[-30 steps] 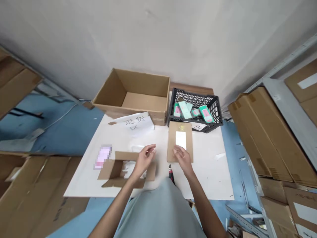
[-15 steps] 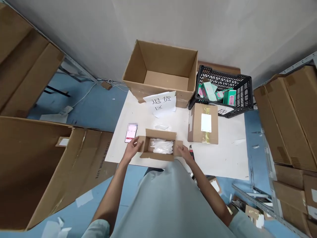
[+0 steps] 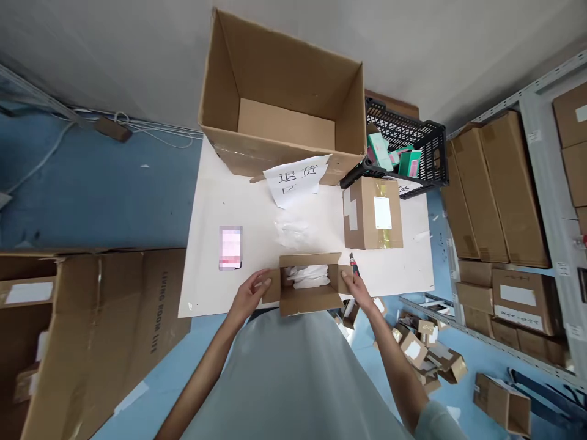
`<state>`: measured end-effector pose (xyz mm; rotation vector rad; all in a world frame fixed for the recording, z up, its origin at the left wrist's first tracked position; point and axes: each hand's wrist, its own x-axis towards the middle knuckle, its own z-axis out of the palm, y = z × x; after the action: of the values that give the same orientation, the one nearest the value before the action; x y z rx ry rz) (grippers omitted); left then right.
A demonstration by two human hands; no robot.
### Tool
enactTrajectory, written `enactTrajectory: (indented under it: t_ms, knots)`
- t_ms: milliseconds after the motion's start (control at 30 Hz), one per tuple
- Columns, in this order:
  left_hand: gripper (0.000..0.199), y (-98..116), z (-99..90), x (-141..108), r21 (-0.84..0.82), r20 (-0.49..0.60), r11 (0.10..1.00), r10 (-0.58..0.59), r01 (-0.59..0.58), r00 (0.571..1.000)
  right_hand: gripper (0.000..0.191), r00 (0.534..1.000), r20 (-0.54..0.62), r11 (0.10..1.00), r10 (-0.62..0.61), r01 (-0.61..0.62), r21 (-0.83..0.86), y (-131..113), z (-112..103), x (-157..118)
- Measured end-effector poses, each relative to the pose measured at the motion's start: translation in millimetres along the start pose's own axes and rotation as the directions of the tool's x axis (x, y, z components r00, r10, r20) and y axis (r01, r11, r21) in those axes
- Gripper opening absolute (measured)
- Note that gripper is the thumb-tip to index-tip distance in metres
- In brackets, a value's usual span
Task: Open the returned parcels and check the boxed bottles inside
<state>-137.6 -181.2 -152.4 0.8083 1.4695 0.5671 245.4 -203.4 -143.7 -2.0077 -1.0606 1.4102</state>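
Note:
A small open cardboard box (image 3: 310, 301) sits at the table's front edge, close to my body. Its flaps are spread apart, and crumpled white packing material (image 3: 308, 277) lies inside. My left hand (image 3: 250, 296) pinches the box's left end flap between thumb and fingers. On the other side, my right hand (image 3: 358, 289) holds the right end flap. A red and black box cutter (image 3: 354, 264) lies just beyond my right hand. To the left of the box, a phone (image 3: 230, 248) rests on the white tabletop (image 3: 208, 208).
A large open carton (image 3: 284, 143) stands at the back, with a paper sign (image 3: 296, 178) on its front. A taped box (image 3: 372, 214) is at right, before a black crate (image 3: 438, 153) of green packages. Shelves of cartons (image 3: 499, 189) stand right; another large carton (image 3: 114, 318) is left.
The small box has come nearer to me, to the table's edge, and its near flap now faces up more. Both hands moved with it. My view has also shifted.

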Motion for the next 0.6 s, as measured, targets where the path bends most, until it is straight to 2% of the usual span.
enactTrajectory:
  t_ms: [100,167,233,300,367,467,533,600]
  knots:
    - [0.074,10,-20.6,27,-0.033,0.022,0.999,0.014,-0.013,1.000,0.079,0.994,-0.092,0.998,-0.060,0.056,-0.040,-23,-7,17]
    - [0.074,18,-30.6,61,0.023,-0.016,0.997,0.068,-0.068,0.998,0.075,0.977,-0.153,0.986,-0.148,0.134,-0.101,-46,-11,39]
    - [0.082,27,-31.6,102,0.162,-0.027,0.976,0.153,-0.146,0.988,0.068,0.972,-0.114,0.966,-0.206,0.184,-0.182,-73,-9,68]
    - [0.096,36,-21.5,146,0.345,0.036,0.903,0.259,-0.255,0.965,0.063,0.974,-0.010,0.937,-0.224,0.213,-0.276,-98,1,104]
    - [0.117,43,-2.4,185,0.518,0.205,0.747,0.365,-0.417,0.908,0.065,0.970,0.148,0.874,-0.191,0.237,-0.424,-117,20,142]
    - [0.142,44,31.1,224,0.625,0.471,0.505,0.365,-0.595,0.803,0.097,0.915,0.399,0.710,-0.063,0.323,-0.626,-126,57,196]
    - [0.150,37,48.6,236,0.645,0.551,0.416,0.328,-0.641,0.767,0.125,0.885,0.465,0.588,-0.009,0.381,-0.714,-120,83,221]
    - [0.150,25,58.2,240,0.654,0.562,0.393,0.321,-0.647,0.763,0.141,0.862,0.506,0.512,-0.011,0.440,-0.738,-106,105,237]
